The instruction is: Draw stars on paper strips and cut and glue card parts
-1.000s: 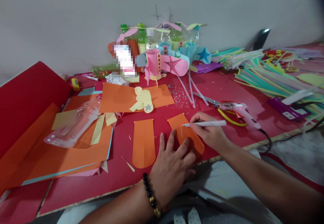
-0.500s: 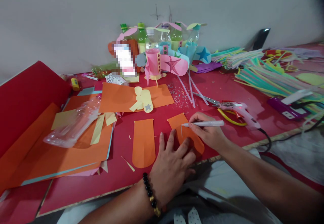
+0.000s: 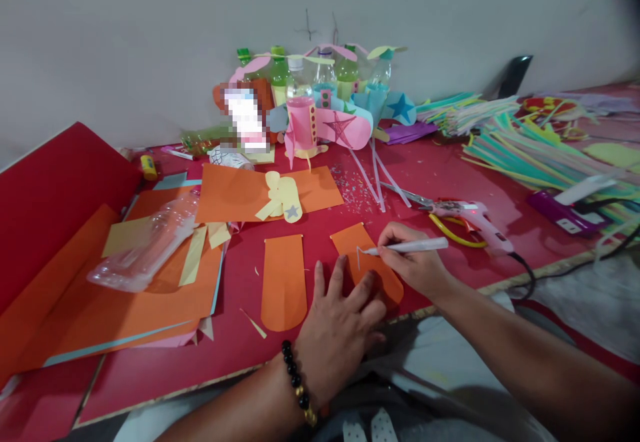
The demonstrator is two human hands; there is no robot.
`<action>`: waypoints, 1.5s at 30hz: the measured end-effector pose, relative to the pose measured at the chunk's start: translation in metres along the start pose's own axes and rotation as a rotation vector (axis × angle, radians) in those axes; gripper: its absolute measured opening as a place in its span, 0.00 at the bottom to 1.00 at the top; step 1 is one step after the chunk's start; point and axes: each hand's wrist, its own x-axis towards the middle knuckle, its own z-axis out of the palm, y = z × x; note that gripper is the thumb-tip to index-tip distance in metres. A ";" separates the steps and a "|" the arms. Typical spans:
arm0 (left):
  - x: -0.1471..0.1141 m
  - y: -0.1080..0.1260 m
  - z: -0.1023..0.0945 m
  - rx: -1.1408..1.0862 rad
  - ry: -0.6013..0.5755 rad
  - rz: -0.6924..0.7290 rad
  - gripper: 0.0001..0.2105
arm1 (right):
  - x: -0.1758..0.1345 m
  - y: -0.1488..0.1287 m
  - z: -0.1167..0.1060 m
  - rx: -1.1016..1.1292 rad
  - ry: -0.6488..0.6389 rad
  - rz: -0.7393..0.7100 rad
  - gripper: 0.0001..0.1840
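My right hand [image 3: 413,265] grips a white pen [image 3: 407,247] whose tip rests on an orange paper cut-out [image 3: 357,247] with a rounded end, where a short white line is drawn. My left hand [image 3: 340,325] lies flat with spread fingers on the near part of that cut-out, pinning it to the red table [image 3: 240,349]. A second orange cut-out [image 3: 283,282] of the same shape lies just left of my left hand. A black bead bracelet [image 3: 295,382] sits on my left wrist.
A pink glue gun [image 3: 475,219] and scissors [image 3: 415,197] lie right of the pen. A clear plastic bottle [image 3: 150,242] lies on orange sheets [image 3: 150,295] at left. Decorated bottles [image 3: 310,95] stand by the wall; paper strips [image 3: 530,152] are piled at right.
The pen tip has shifted slightly down and right on the orange cut-out, lengthening the white mark. My left hand has stayed put.
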 end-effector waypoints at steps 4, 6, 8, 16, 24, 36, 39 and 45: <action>0.000 0.001 0.000 0.002 0.003 0.002 0.19 | 0.000 -0.001 -0.001 0.010 0.009 -0.012 0.06; 0.000 0.001 0.000 0.008 0.001 0.004 0.19 | -0.001 -0.002 -0.002 0.004 0.016 -0.023 0.07; 0.000 0.001 0.000 0.018 0.003 0.002 0.20 | -0.001 -0.001 -0.003 -0.002 0.021 -0.027 0.07; 0.000 0.001 -0.001 0.040 0.005 0.007 0.21 | -0.004 0.003 -0.004 0.031 0.029 -0.027 0.07; 0.001 0.001 -0.003 0.049 -0.003 0.001 0.21 | -0.005 0.001 -0.006 0.042 0.038 -0.024 0.08; -0.001 0.001 -0.001 -0.025 0.001 -0.019 0.20 | -0.008 -0.006 -0.008 0.046 -0.008 -0.079 0.06; 0.000 0.001 -0.002 -0.023 0.002 -0.017 0.20 | -0.005 -0.005 -0.005 0.021 -0.021 -0.068 0.06; 0.001 0.002 -0.004 -0.008 -0.005 -0.019 0.19 | -0.002 -0.002 -0.002 -0.033 -0.021 -0.067 0.06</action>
